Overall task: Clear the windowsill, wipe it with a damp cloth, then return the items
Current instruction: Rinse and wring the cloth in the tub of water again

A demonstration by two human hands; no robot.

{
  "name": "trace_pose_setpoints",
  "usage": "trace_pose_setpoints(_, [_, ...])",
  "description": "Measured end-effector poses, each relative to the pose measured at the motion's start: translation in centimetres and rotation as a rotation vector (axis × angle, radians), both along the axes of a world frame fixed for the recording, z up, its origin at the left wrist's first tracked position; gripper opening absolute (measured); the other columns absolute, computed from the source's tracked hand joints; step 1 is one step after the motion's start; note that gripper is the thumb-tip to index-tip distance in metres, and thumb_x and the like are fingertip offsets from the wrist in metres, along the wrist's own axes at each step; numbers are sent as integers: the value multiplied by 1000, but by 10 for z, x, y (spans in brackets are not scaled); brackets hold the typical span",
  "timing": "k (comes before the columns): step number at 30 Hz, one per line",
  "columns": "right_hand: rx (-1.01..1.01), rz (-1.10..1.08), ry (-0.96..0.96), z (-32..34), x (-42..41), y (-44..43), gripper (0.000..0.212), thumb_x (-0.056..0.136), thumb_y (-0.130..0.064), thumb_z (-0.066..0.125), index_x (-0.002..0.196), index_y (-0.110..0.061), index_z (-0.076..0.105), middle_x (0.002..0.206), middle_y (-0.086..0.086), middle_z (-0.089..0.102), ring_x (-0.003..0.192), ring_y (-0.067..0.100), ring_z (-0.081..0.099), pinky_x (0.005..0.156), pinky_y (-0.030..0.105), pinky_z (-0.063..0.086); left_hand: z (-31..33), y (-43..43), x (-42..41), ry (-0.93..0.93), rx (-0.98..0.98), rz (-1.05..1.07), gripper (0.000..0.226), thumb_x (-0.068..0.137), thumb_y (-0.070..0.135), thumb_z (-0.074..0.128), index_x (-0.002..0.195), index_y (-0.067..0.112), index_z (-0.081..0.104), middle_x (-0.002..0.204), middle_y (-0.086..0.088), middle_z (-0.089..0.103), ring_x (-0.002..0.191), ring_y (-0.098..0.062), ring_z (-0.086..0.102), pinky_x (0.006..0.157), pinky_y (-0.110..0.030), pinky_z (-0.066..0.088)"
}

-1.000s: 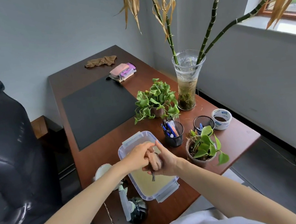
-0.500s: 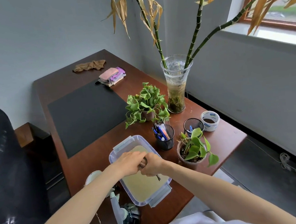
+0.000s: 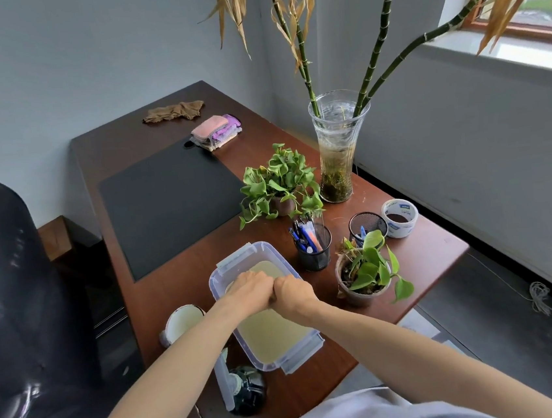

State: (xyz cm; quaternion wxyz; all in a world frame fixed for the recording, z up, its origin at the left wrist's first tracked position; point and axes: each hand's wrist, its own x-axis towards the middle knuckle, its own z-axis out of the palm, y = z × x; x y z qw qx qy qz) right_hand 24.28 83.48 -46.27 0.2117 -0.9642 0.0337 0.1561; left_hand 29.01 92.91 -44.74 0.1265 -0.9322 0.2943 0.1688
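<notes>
Your left hand [image 3: 252, 291] and right hand [image 3: 293, 293] were clenched together over the clear plastic tub [image 3: 261, 247] of yellowish water, with any cloth hidden inside them. Hard wringing could have splashed the brown wooden desk [image 3: 174, 287]. The white windowsill [image 3: 523, 50] lay well apart.

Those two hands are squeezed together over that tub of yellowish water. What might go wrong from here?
The left hand and right hand are clenched over the tub, which sits near the front edge of the desk; a hard push could perhaps tip or slop it. The pen cup and small potted plant stand close by on the right, so splashes or a swinging arm might hit them.
</notes>
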Motion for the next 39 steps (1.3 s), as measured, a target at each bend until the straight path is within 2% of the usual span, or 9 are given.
trace_pose_setpoints(4, [-38, 24, 21, -5, -2, 1, 29, 96, -16, 42, 119, -5, 57, 119, 14, 62, 108, 33, 61, 84, 38, 49, -5, 5, 2, 20, -19, -30, 21, 91, 19, 50, 101, 15, 67, 101, -8, 69, 91, -25, 65, 75, -32, 48])
trace_pose_setpoints(12, [-59, 1, 124, -10, -1, 8, 36, 99, -19, 38, 130, -6, 52, 130, 16, 56, 118, 35, 56, 96, 42, 45, -7, 6, -1, 14, 7, -15, 23, 91, 17, 47, 106, 17, 65, 105, -6, 68, 94, -25, 64, 79, -34, 51])
trace_pose_setpoints(19, [23, -33, 91, -13, -2, 7, 32, 99, -17, 40, 124, -7, 56, 121, 14, 61, 109, 32, 60, 87, 37, 49, -8, 10, 0, 52, -34, 5, 24, 93, 15, 46, 107, 18, 65, 104, -5, 68, 91, -22, 65, 77, -33, 51])
trace_pose_setpoints(23, [41, -48, 91, 0, 5, 7, 27, 93, -15, 46, 114, -5, 60, 110, 13, 64, 101, 33, 62, 79, 37, 49, 3, 13, 7, -1, 26, -171, 25, 89, 10, 45, 104, 14, 65, 102, -7, 68, 93, -27, 64, 73, -34, 48])
trace_pose_setpoints(26, [199, -41, 287, 10, 17, 0, 24, 85, -22, 64, 104, -7, 61, 93, 8, 58, 88, 26, 57, 74, 34, 47, 12, 20, 17, -81, 75, -326, 19, 81, 7, 55, 99, 11, 60, 95, -7, 66, 86, -26, 65, 60, -32, 43])
trace_pose_setpoints(29, [788, -238, 620, 10, 18, -13, 29, 81, -17, 73, 102, -5, 57, 96, 12, 63, 91, 27, 64, 73, 32, 55, 17, 26, 27, -215, 20, -555, 36, 39, -2, 77, 61, 15, 54, 59, -2, 53, 49, -16, 53, 39, -22, 27])
trace_pose_setpoints(32, [1235, -335, 768, 8, 13, -23, 12, 86, -5, 64, 95, -5, 55, 85, 14, 67, 77, 19, 66, 63, 26, 55, 20, 25, 27, -458, -145, -743, 27, 53, -7, 66, 60, 15, 51, 60, -2, 50, 54, -16, 47, 56, -27, 42])
trace_pose_setpoints(36, [1210, -318, 779, 9, 8, -19, 15, 90, 0, 56, 79, -9, 55, 60, 3, 61, 46, 7, 53, 46, 16, 43, 15, 15, 26, -519, -258, -914, 16, 81, -3, 54, 85, 11, 61, 87, -5, 62, 86, -20, 59, 87, -35, 48])
trace_pose_setpoints(39, [1052, -332, 691, 14, 8, -15, 30, 90, -5, 57, 65, -16, 44, 48, -2, 43, 37, 6, 32, 37, 15, 25, 16, 11, 28, -416, -104, -891, 20, 64, -1, 61, 68, 18, 57, 67, 0, 60, 63, -16, 57, 61, -26, 50])
